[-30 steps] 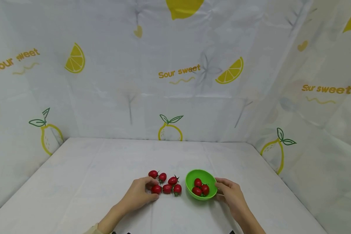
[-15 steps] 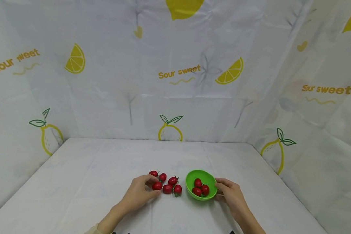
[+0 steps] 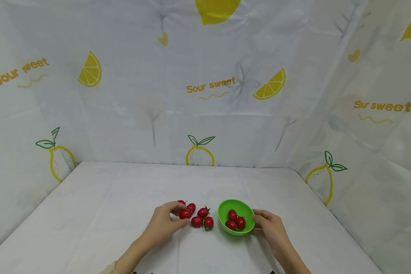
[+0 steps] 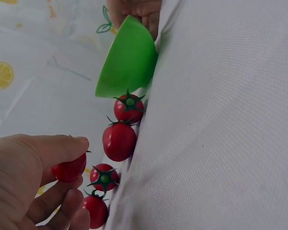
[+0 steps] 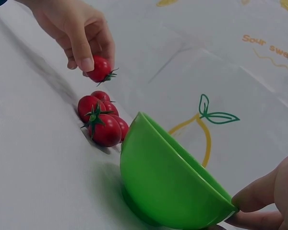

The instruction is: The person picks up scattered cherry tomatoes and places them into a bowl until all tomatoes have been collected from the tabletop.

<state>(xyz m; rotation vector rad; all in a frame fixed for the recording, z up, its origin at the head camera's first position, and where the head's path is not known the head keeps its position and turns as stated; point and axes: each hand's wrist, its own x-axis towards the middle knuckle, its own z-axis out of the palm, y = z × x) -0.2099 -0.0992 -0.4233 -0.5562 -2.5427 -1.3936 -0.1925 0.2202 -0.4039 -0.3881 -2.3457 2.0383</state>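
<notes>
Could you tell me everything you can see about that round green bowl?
The round, bright green, plastic-looking bowl has smooth, slightly shiny walls, a thin rim and a narrower base. It stands roughly upright, mouth up, on the white cloth-covered table. Three small red oval tomatoes lie inside, with room to spare. The person's bare right hand pinches it at the rim on its right side.

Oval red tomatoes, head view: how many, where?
9 oval red tomatoes: 3 in the round green bowl, 1 pinched in the left hand, 5 on the white cloth, one partly behind that hand. Others may be hidden.
</notes>
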